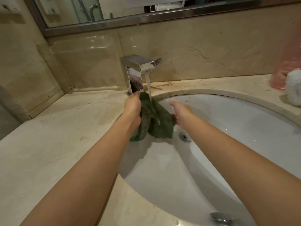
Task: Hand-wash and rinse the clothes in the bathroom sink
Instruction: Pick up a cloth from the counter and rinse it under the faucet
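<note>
Green cloth (156, 121) is hanging over the white sink (228, 128) under the faucet (138, 70) stream; left hand (132, 108) is gripping its bunched top, right hand (180, 112) is pinching its edge.

Two bare forearms and hands, nothing worn

The left hand (132, 106) and right hand (181, 112) are uncovered, with no gloves, rings, watch or bracelet showing. Both forearms run bare to the bottom edge of the view, no sleeve or cuff reaching into sight.
</note>
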`<action>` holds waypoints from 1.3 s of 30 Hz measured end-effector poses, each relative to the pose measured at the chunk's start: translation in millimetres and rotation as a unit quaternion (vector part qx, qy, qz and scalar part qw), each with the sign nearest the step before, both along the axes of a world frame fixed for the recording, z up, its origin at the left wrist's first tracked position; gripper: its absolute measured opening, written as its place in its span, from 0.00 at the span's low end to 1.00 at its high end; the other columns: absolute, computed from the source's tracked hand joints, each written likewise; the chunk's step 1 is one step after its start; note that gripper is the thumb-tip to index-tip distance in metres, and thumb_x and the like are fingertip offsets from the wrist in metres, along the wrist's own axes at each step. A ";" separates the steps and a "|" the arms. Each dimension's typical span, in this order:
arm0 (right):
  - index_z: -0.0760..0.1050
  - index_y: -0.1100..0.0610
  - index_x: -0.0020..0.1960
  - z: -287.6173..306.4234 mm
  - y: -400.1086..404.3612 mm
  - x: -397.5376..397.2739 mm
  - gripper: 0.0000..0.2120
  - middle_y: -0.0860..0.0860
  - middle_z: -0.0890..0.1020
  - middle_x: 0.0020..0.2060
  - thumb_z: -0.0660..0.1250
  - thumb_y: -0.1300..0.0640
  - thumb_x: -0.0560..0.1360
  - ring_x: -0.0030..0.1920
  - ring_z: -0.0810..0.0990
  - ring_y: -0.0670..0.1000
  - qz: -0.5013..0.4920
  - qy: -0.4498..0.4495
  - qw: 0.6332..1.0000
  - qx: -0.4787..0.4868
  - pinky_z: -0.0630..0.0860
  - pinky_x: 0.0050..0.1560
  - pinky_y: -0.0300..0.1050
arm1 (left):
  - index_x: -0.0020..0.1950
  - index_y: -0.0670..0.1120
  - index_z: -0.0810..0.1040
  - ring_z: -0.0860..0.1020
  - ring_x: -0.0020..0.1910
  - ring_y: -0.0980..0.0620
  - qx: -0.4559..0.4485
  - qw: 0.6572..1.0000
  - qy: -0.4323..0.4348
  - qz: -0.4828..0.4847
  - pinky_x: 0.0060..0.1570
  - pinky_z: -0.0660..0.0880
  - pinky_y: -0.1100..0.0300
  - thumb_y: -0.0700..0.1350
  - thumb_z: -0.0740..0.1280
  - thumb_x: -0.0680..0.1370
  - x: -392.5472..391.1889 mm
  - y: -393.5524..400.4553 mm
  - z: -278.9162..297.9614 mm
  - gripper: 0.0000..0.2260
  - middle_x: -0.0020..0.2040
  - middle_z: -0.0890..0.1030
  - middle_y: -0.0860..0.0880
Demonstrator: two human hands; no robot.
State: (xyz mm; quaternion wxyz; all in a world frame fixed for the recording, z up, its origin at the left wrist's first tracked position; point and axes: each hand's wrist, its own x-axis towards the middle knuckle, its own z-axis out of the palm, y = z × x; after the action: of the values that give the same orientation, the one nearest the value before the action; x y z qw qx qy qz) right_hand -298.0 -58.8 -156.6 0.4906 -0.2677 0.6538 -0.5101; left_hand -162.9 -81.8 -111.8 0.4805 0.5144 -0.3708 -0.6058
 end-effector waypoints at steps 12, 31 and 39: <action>0.73 0.56 0.57 2.9 5.3 25.0 0.09 0.54 0.80 0.55 0.59 0.53 0.82 0.58 0.77 0.55 0.157 -0.077 0.976 -0.129 0.76 0.56 0.58 | 0.64 0.37 0.73 0.78 0.53 0.45 -0.019 0.983 0.178 -0.031 0.59 0.75 0.48 0.43 0.61 0.82 1.4 8.0 6.6 0.14 0.51 0.79 0.42; 0.77 0.54 0.45 16.7 0.7 35.5 0.07 0.52 0.82 0.45 0.72 0.51 0.74 0.51 0.81 0.53 -0.056 -0.023 0.986 -0.157 0.80 0.55 0.50 | 0.69 0.48 0.70 0.78 0.54 0.45 0.042 0.988 -0.085 -0.120 0.44 0.79 0.53 0.61 0.55 0.81 -11.8 11.0 -9.2 0.23 0.58 0.79 0.43; 0.73 0.47 0.50 16.6 0.6 56.6 0.12 0.51 0.78 0.53 0.52 0.49 0.83 0.56 0.77 0.53 -0.020 0.151 0.965 -0.213 0.75 0.60 0.54 | 0.67 0.49 0.67 0.79 0.46 0.48 -0.091 0.985 -0.147 -0.027 0.31 0.72 0.59 0.54 0.56 0.83 -14.2 8.8 -9.5 0.15 0.56 0.79 0.44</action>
State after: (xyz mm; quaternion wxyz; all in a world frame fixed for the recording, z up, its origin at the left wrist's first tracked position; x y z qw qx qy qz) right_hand -241.4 -58.2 -140.1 0.3071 -0.4266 0.6019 -0.6012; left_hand -177.1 -73.1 -121.3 0.4493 0.5417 -0.5046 -0.5001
